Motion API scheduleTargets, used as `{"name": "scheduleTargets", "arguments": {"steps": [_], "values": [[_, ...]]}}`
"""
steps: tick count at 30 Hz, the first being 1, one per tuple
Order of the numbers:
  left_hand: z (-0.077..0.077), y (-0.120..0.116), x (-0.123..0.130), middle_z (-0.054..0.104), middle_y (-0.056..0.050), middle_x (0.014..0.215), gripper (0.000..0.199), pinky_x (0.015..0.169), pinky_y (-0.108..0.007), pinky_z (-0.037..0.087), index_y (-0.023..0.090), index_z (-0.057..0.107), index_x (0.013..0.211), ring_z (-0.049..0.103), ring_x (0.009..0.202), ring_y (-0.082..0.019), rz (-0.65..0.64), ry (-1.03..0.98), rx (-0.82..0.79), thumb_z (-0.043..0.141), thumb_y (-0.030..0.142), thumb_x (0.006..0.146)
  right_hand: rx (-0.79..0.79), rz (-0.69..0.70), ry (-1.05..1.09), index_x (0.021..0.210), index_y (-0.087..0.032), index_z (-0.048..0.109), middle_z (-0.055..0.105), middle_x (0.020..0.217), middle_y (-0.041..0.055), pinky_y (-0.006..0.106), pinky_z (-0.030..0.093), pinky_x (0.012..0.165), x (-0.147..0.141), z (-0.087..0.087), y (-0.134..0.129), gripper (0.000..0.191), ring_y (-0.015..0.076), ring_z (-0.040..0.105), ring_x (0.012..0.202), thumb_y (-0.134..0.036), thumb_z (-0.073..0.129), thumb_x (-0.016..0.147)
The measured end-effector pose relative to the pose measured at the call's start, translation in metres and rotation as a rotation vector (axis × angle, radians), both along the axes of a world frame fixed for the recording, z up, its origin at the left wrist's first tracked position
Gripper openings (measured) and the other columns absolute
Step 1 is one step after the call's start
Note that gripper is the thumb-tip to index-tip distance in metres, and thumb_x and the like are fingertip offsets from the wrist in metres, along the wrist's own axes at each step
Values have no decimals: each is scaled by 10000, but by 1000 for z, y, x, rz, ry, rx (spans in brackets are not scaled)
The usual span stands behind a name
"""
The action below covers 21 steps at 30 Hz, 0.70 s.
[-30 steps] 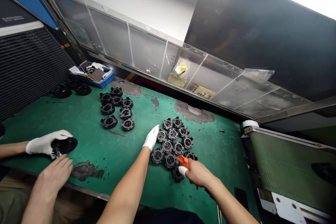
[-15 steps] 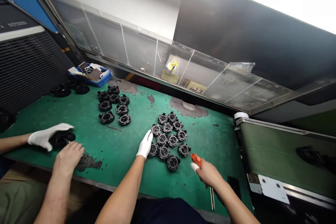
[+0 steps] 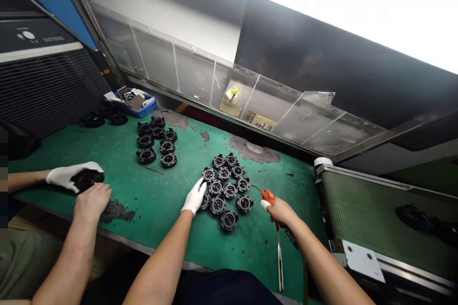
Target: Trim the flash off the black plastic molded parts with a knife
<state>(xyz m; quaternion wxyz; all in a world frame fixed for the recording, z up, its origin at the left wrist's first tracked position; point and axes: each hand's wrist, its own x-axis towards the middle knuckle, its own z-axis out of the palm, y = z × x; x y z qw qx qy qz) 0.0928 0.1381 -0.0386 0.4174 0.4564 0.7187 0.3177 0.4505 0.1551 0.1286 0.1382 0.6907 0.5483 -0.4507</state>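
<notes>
My left hand (image 3: 194,197), in a white glove, rests at the left edge of a group of round black slotted parts (image 3: 223,173). Its fingers are stretched out and touch the nearest black part (image 3: 209,175). My right hand (image 3: 281,209) is closed around an orange air blow gun (image 3: 267,196). The gun's thin dark nozzle points left toward the group, just short of the part (image 3: 244,184) on its right side. A white cover shows on one fingertip of this hand. Below it lies a pair of tweezers (image 3: 280,267) on the green table.
More black parts (image 3: 146,155) stand farther left on the green table (image 3: 179,224). A co-worker's gloved hand (image 3: 66,177) and bare hand (image 3: 92,200) hold a black part. A blue bin (image 3: 141,110) sits at the back left. On the right runs a conveyor belt (image 3: 361,209).
The view has shifted slightly. My right hand has raised and turned the blow gun, so its nozzle now shows pointing at the parts. My left hand stays beside the group.
</notes>
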Motion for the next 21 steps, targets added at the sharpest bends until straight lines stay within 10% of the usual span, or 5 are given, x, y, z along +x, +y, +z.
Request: {"name": "scheduleTargets", "arguments": {"steps": [11,21], "values": [[-1,-3,-2,484,-137,1527,517,1203,-597,339,234,496,1451,463,1410,-313,-3,-31,14,511,516,1017,26,-37,97,1352,-174,531,703,879,32,303,551,564,-32,1,32,552,123,608,565,-603,429,1019],[-1,-5,-2,498,-137,1517,514,1207,-602,329,225,518,1432,462,1413,-313,10,-51,31,524,520,1011,-156,82,330,1186,-196,610,755,773,39,246,455,488,-56,-16,-87,379,182,699,582,-473,561,932]]}}
